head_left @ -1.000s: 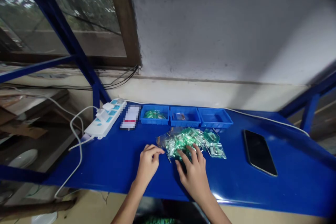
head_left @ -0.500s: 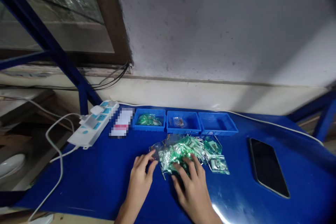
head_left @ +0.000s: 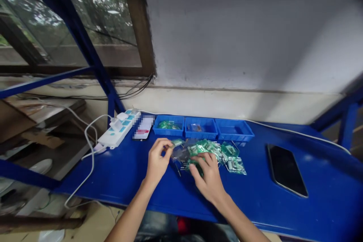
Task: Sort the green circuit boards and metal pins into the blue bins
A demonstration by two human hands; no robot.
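Observation:
On the blue table lies a pile of small clear packets (head_left: pixel 208 147) with green and silvery contents. My left hand (head_left: pixel 159 155) pinches a small green packet (head_left: pixel 177 143) by its edge, at the pile's left side. My right hand (head_left: pixel 207 174) rests on the near side of the pile with its fingers spread. Behind the pile stand three blue trays: the left tray (head_left: pixel 168 132) holds green packets, the middle tray (head_left: pixel 201 135) holds a clear packet with brownish contents, and the right tray (head_left: pixel 235 137) shows nothing inside.
A dark phone (head_left: pixel 287 170) lies at the right of the table (head_left: pixel 176 196). At the back left are a white power strip (head_left: pixel 120 130) with plugs and cables, and a second phone (head_left: pixel 144 127) with a lit screen. A wall and window stand behind.
My left hand has closed on a green packet and lifted it slightly from the pile's left side. My right hand stays at the pile. The view has shifted.

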